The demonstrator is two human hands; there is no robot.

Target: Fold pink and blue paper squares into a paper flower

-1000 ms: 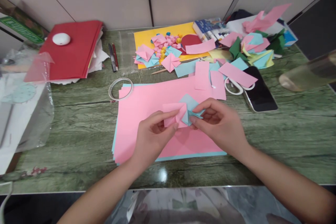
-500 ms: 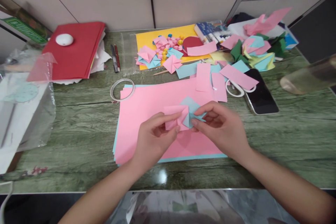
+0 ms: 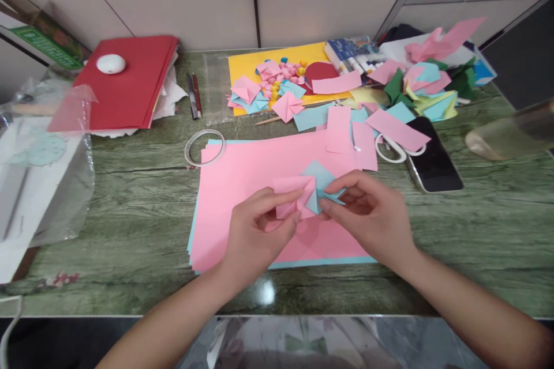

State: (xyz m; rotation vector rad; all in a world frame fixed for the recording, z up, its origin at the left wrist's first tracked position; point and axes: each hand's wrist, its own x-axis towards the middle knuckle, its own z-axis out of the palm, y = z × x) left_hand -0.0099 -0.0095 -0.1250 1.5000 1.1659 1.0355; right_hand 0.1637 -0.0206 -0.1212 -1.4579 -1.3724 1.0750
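Observation:
My left hand (image 3: 259, 225) pinches a folded pink paper piece (image 3: 285, 185) between thumb and fingers. Against its right side sits a folded light-blue paper piece (image 3: 319, 174), which my right hand (image 3: 372, 207) grips by a flap at its right corner. The two folded pieces touch or overlap; whether one is tucked into the other I cannot tell. Both hands are over a stack of pink sheets (image 3: 234, 179), with blue sheets showing at its edges. A roll of tape (image 3: 187, 149) lies at the stack's upper left corner.
Beyond the stack are loose pink strips (image 3: 338, 130), white-handled scissors (image 3: 389, 153) and a phone (image 3: 436, 161). Folded paper pieces (image 3: 288, 105) lie on and beside a yellow sheet (image 3: 242, 66). To the left are a red folder (image 3: 125, 92), pens (image 3: 193, 97) and a plastic bag (image 3: 78, 184).
The whole view has shifted slightly, moving things a little to the right in the picture. Both hands keep nearly the same hold on the folded papers.

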